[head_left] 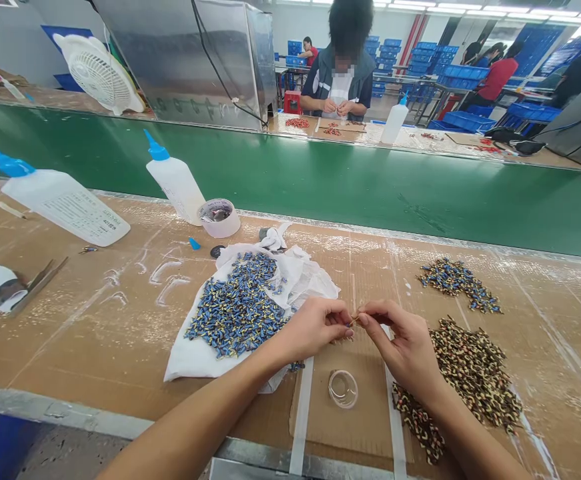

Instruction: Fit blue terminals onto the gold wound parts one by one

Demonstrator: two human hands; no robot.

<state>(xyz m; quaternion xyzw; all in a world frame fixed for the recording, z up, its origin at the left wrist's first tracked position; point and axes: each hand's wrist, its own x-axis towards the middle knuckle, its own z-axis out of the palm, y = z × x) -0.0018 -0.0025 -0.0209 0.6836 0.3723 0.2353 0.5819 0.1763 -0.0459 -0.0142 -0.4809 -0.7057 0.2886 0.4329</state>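
My left hand and my right hand meet above a taped cardboard pad, fingertips pinched. Between them is a tiny brownish piece, too small to name; both hands seem to grip it. Left of my left hand, many small blue-and-yellow parts lie heaped on a white cloth or bag. Beside my right wrist spreads a pile of small dark-and-cream parts, with a smaller heap of blue-and-dark parts behind it. A small clear round cup stands on the pad below my hands.
Two white squeeze bottles with blue nozzles, one tilted and one farther right, stand near a tape roll. A green conveyor belt crosses behind. Across it, a co-worker handles small parts. A white fan sits far left.
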